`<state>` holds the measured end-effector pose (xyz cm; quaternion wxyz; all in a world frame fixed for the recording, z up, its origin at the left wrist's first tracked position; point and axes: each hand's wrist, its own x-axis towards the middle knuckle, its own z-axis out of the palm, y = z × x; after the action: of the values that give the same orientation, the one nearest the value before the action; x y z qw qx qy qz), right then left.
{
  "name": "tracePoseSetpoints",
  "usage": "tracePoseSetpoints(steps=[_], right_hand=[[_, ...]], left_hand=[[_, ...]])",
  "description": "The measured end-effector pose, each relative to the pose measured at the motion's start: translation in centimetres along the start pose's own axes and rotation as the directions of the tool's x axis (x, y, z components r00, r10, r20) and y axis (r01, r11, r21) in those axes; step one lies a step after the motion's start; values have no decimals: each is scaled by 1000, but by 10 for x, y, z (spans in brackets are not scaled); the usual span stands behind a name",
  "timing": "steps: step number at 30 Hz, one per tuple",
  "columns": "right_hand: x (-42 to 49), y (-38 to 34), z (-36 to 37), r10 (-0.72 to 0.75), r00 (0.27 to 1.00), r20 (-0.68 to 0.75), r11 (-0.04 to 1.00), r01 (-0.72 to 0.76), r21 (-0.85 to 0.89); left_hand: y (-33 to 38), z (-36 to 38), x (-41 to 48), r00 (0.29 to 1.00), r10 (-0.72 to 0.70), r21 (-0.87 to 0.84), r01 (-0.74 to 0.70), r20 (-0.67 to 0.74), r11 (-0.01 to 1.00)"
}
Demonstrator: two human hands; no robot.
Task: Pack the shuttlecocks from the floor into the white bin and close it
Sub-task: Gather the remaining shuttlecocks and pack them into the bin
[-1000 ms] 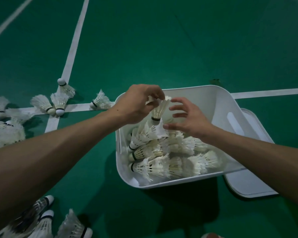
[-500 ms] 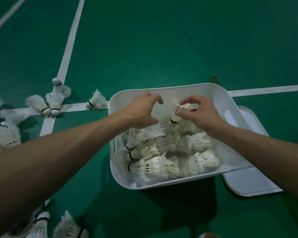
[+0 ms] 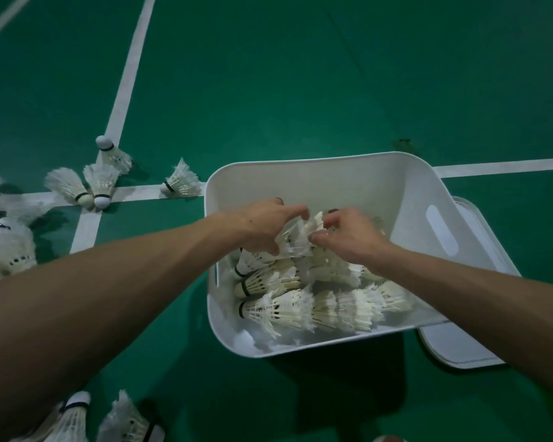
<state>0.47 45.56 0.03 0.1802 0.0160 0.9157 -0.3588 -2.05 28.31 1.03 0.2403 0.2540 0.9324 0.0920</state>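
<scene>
The left hand [image 3: 265, 228] and the right hand [image 3: 348, 237] meet almost fingertip to fingertip inside the white bin [image 3: 316, 183]. Both are clamped on one shuttlecock [image 3: 300, 234]: the left hand's fingers curl round its feather skirt from one side and the right hand pinches it from the other. Just beneath them, nested rows of shuttlecocks [image 3: 300, 307] lie on their sides across the bin's bottom, cork ends pointing left. The bin stands open on the green floor [image 3: 300, 74], its right side resting partly over the white lid [image 3: 466, 352], which lies flat on the floor. One stray shuttlecock [image 3: 181, 183] lies just beside the bin's left wall on a white court line [image 3: 125, 84]. Further left sit three shuttlecocks [image 3: 90, 183], a larger heap [image 3: 4, 250] at the frame's edge, and more [image 3: 77, 419] at the bottom left.
</scene>
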Motion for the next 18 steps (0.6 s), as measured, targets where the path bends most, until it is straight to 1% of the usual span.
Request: tracePoseSetpoints(steps=[1, 2, 3, 4, 6, 8, 10, 15, 18], right_hand=[[0, 1, -1, -8, 999, -33, 999, 7, -39], [1, 3, -2, -4, 998, -61, 999, 2, -40], [2, 4, -3, 11, 997, -75, 1000, -11, -4], [2, 6, -3, 26, 997, -68, 998, -23, 54], [2, 10, -3, 45, 999, -6, 982, -43, 184], [3, 13, 0, 53, 997, 47, 969, -62, 238], [6, 14, 3, 65, 996, 59, 964, -79, 255], [10, 12, 1, 55, 994, 92, 974, -74, 215], [10, 11, -7, 37, 995, 97, 995, -45, 89]], left_hand=[[0, 0, 1, 1000, 10, 4, -10, 3, 1000], [-1, 1, 2, 1000, 17, 12, -17, 6, 1000], [-2, 1, 3, 1000, 21, 19, -21, 8, 1000], [-3, 1, 4, 1000, 20, 21, -20, 11, 1000], [-4, 1, 6, 1000, 9, 10, -9, 15, 1000], [-5, 1, 8, 1000, 2, -1, -2, 11, 1000], [-6, 1, 9, 1000, -7, -6, 7, 6, 1000], [-7, 0, 12, 1000, -22, -29, 22, -6, 999], [-7, 0, 11, 1000, -25, -30, 25, 0, 999]])
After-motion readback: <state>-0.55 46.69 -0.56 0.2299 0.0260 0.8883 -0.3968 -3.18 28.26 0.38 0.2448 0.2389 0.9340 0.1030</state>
